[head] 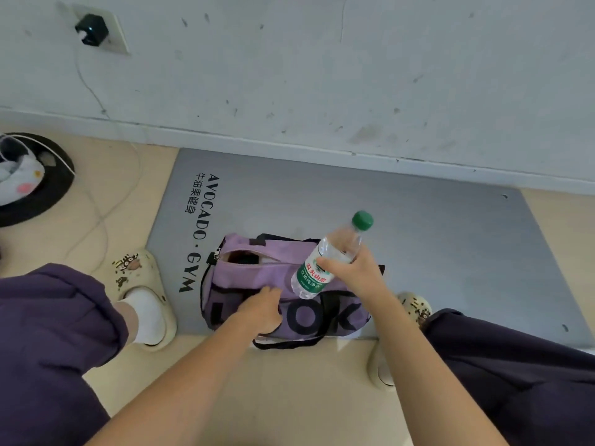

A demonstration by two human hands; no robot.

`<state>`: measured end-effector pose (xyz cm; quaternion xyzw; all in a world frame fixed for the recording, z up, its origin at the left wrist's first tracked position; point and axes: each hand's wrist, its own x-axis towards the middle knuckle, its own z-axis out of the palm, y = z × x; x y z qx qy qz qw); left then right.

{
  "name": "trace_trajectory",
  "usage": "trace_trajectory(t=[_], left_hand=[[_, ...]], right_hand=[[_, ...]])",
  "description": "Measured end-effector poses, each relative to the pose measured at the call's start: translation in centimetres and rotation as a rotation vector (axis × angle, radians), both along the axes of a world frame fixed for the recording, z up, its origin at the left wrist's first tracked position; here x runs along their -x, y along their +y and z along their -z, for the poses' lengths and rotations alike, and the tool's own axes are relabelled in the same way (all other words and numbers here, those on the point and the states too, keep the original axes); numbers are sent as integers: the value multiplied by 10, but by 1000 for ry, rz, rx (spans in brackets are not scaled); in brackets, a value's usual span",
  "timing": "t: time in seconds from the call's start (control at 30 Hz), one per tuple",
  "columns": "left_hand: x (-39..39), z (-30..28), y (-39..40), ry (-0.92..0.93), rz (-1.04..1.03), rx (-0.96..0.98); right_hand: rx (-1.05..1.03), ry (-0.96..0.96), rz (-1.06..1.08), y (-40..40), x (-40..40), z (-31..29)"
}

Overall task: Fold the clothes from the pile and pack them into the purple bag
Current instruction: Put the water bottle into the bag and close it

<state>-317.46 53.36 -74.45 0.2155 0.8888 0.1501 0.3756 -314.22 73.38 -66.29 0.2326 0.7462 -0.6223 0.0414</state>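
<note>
The purple bag (257,284) lies on its side on a grey gym mat (418,226), directly under both hands. Its top zip is partly open on the far side of the left hand; through the gap a dark item and a pale item show inside, but what they are cannot be told. Large black letters run across the bag's near face, and a black strap (289,344) loops out from under it onto the floor, just near of the left hand.

The left hand (262,309) rests on the bag's near face with the fingers spread and fairly straight, pressing the fabric and gripping nothing. The right hand (351,272) grasps a clear water bottle (325,265) around its middle, thumb across the green-and-white label. The bottle is tilted, its green cap (363,220) pointing away and to the right, its base hanging above the bag's right half.

Left of the left hand stands a cream slipper (145,291) on a white-socked foot. A second slipper (415,309) sits just right of the right forearm. Further left, a white cable (96,220) trails over the floor from a black charger (91,29) in a wall socket, beside a round black object (48,194) holding pale cloth.
</note>
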Motion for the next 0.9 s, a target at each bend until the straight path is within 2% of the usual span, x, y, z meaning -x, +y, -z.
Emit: trace_trajectory(t=[0.07, 0.23, 0.43, 0.57, 0.63, 0.7, 0.8, 0.9], left_hand=[[0, 2, -1, 58, -8, -45], [-3, -5, -10, 101, -94, -329], [-6, -4, -16, 84, -140, -338], [5, -10, -15, 30, -292, -371], [20, -15, -13, 134, -319, -349], [33, -19, -10, 232, -239, -278], [38, -19, -3, 157, -98, -81], [37, -16, 0, 149, -132, -29]], right_hand=[[-24, 8, -6, -7, -2, 8], [-53, 41, -46, -19, 2, 19], [-81, -60, -164, -19, -2, 22], [-56, -103, -152, -13, -10, 25], [-39, -111, -153, -12, -15, 27], [-33, -111, -155, -12, -17, 28], [-24, -95, -162, -16, -19, 30], [5, -76, -150, -22, -22, 36]])
